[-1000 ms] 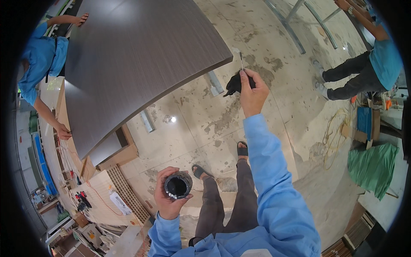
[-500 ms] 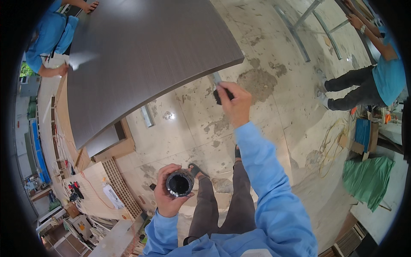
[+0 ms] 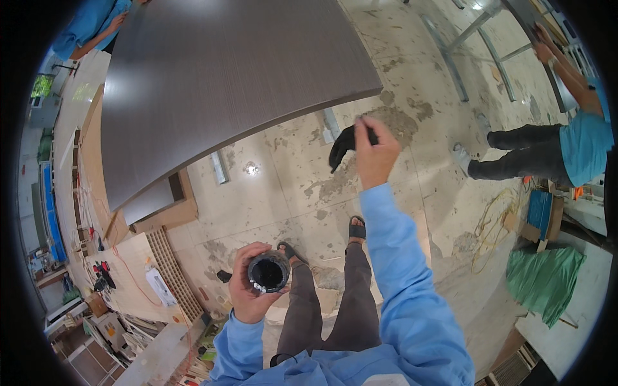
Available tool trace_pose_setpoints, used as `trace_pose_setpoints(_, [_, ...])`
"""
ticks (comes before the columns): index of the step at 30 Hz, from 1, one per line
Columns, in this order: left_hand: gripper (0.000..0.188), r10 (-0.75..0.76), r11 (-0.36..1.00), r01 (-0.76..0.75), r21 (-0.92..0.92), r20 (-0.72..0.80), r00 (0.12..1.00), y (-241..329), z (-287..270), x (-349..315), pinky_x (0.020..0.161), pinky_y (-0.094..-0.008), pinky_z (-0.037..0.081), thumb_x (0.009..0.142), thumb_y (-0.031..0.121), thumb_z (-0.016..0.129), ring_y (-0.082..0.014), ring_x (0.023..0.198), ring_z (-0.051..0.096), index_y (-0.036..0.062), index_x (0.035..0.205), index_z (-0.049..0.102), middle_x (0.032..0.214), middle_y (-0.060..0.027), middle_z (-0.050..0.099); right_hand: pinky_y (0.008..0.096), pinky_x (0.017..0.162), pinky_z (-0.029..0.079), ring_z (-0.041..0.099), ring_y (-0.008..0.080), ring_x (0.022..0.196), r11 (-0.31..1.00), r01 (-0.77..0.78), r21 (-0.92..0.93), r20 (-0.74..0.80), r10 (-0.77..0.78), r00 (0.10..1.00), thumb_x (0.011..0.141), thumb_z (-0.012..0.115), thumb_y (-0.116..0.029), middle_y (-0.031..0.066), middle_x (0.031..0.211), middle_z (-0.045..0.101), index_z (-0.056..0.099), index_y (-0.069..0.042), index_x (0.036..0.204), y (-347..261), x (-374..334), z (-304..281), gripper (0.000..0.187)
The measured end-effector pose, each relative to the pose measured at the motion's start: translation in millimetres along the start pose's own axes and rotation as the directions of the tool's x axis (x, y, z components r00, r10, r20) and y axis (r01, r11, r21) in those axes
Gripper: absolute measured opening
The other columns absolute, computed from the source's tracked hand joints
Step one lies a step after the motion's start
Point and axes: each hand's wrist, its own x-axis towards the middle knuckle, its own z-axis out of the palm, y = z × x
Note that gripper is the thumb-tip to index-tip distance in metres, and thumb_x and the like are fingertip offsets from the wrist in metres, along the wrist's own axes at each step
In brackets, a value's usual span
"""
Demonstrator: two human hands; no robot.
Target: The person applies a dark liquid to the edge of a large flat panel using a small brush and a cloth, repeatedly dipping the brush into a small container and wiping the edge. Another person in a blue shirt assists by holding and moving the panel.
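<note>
My left hand is wrapped round a small round jar with dark, black-looking contents and pale specks on its rim. A limp black cloth hangs from the pinched fingers of my right hand, off to the left of them. That hand is just below the near right corner of a big dark grey-brown panel, apart from it. The panel's near edge slants from the right corner down to the lower left.
At the far left a person in blue stands beside the panel. Another person at the right holds a dark board. Metal frame legs rise from the stained floor. A wooden bench with tools and a green sheet flank me.
My right hand has moved a little right, away from the panel edge, and the black cloth now hangs longer. The left-hand person has shifted farther back. The jar stays in my left hand.
</note>
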Motion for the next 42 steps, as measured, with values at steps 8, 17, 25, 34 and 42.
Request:
trace_pose_setpoints(8, [0.083,-0.020,0.999,0.019,-0.049,-0.009,1.000,-0.5,-2.7,-1.7,0.106,-0.0468,0.055,0.068,0.026,0.100,-0.0311,0.122,0.063,-0.0007,0.134,0.056,0.135,-0.0139,0.053,0.0305,0.078,0.056,0.071,0.0152,0.083,0.998,0.032,-0.048,0.039,-0.030,0.999,0.092,0.078,-0.009,0.0101,0.094,0.079,0.077,0.000,0.099,1.4,3.8,3.5,0.011])
trace_pose_setpoints(17, [0.083,-0.068,0.988,0.062,-0.139,-0.041,0.997,0.0,-3.9,-3.7,0.106,-0.0461,0.055,0.068,0.027,0.100,-0.0318,0.122,0.064,-0.0008,0.133,0.057,0.134,-0.0136,0.053,0.0298,0.078,0.056,0.071,0.0168,0.081,0.995,0.083,-0.051,0.129,-0.076,0.989,0.091,0.079,-0.010,0.0119,0.090,0.078,0.077,-0.001,0.098,-1.7,4.3,0.2,0.012])
trace_pose_setpoints(25, [0.078,-0.022,0.992,0.021,-0.127,-0.001,1.000,-3.6,-8.2,-4.0,0.106,-0.0350,0.051,0.071,0.015,0.097,-0.0241,0.125,0.063,-0.0011,0.135,0.056,0.137,-0.0118,0.054,0.0333,0.077,0.056,0.072,0.0222,0.083,0.997,0.072,-0.032,0.016,-0.072,0.997,0.093,0.077,-0.010,0.0119,0.093,0.077,0.076,-0.001,0.100,4.6,8.3,4.2,0.012])
trace_pose_setpoints(34, [0.076,-0.012,0.992,0.012,-0.126,0.006,1.000,-1.3,-5.1,-2.8,0.106,-0.0358,0.052,0.073,0.012,0.096,-0.0259,0.125,0.064,-0.0015,0.135,0.055,0.137,-0.0121,0.053,0.0306,0.076,0.056,0.072,0.0167,0.082,0.990,0.141,0.010,0.222,-0.139,0.965,0.093,0.079,-0.013,0.0110,0.090,0.078,0.077,0.001,0.101,-1.0,-2.3,8.9,0.015])
trace_pose_setpoints(42, [0.075,0.015,0.997,-0.015,-0.069,0.000,1.000,-4.2,-7.3,-1.7,0.107,-0.0363,0.052,0.070,0.007,0.094,-0.0266,0.125,0.064,-0.0011,0.134,0.056,0.136,-0.0121,0.053,0.0296,0.077,0.056,0.071,0.0139,0.083,0.997,0.044,-0.059,0.047,-0.041,0.998,0.093,0.079,-0.011,0.0084,0.091,0.078,0.078,0.000,0.101,5.7,12.5,-0.9,0.014])
